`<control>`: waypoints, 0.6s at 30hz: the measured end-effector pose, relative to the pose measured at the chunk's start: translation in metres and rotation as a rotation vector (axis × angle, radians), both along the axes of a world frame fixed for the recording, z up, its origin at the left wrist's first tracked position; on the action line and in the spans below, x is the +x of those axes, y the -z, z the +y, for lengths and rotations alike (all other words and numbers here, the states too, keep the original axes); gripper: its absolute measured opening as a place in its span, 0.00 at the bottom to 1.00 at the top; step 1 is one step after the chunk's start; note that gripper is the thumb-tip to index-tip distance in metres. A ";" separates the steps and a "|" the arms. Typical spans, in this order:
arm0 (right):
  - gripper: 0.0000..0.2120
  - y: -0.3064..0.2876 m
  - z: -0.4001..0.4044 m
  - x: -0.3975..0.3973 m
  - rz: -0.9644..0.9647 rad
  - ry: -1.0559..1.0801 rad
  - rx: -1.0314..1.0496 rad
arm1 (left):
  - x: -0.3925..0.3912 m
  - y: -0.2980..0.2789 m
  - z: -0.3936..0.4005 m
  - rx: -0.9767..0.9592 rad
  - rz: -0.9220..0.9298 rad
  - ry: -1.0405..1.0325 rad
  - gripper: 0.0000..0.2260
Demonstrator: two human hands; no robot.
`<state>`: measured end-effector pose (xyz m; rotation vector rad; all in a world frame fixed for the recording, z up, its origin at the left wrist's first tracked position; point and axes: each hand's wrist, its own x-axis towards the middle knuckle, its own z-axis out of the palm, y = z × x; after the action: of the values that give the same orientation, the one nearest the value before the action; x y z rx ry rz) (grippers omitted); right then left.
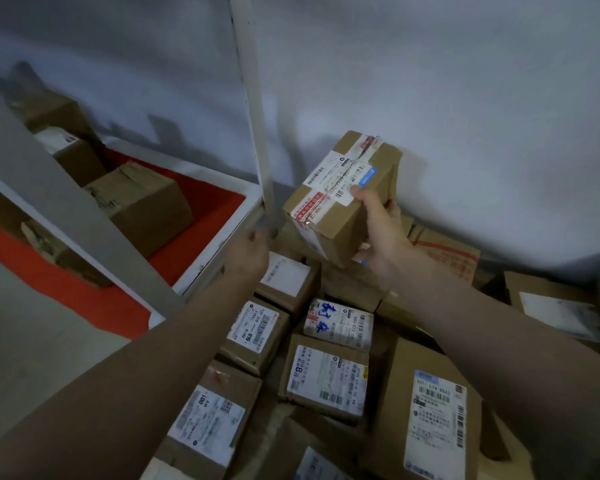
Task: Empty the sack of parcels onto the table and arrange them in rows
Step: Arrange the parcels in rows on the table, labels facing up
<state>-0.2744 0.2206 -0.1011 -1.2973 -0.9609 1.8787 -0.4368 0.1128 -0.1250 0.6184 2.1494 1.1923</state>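
Parcel [340,195] is lifted above the parcel pile [326,368], just right of the shelf post [257,133], grasped by the right hand [381,233]. Left hand [250,254] is empty, fingers loosely curled, beside the post. Step: arranging. Next move likely requires a free slot in a row.

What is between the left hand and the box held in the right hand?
In the head view, a pale upright shelf post stands between the left hand and the raised box gripped by the right hand.
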 end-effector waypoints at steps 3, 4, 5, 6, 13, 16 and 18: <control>0.42 0.005 0.011 -0.018 -0.056 -0.062 -0.010 | -0.009 0.015 0.002 -0.142 0.206 0.225 0.12; 0.44 0.007 0.014 -0.027 -0.067 -0.080 -0.001 | -0.010 0.015 0.005 -0.145 0.181 0.240 0.12; 0.47 0.011 0.019 -0.037 -0.083 -0.095 0.009 | -0.012 0.015 0.008 -0.118 0.162 0.216 0.13; 0.50 0.015 0.024 -0.047 -0.099 -0.105 0.019 | -0.013 0.015 0.011 -0.087 0.141 0.173 0.17; 0.60 0.051 0.057 -0.091 -0.364 -0.096 0.084 | -0.031 0.016 0.048 0.175 -0.076 0.216 0.18; 0.41 0.068 0.060 -0.092 -0.423 -0.114 0.103 | -0.041 0.041 0.066 0.064 -0.003 0.347 0.10; 0.27 0.079 0.062 -0.088 -0.509 -0.168 0.074 | -0.044 0.061 0.074 -0.029 0.067 0.459 0.14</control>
<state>-0.3627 0.2826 -0.1805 -1.7374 -1.4193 1.6388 -0.4810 0.1872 -0.1859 1.0812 1.9276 0.8975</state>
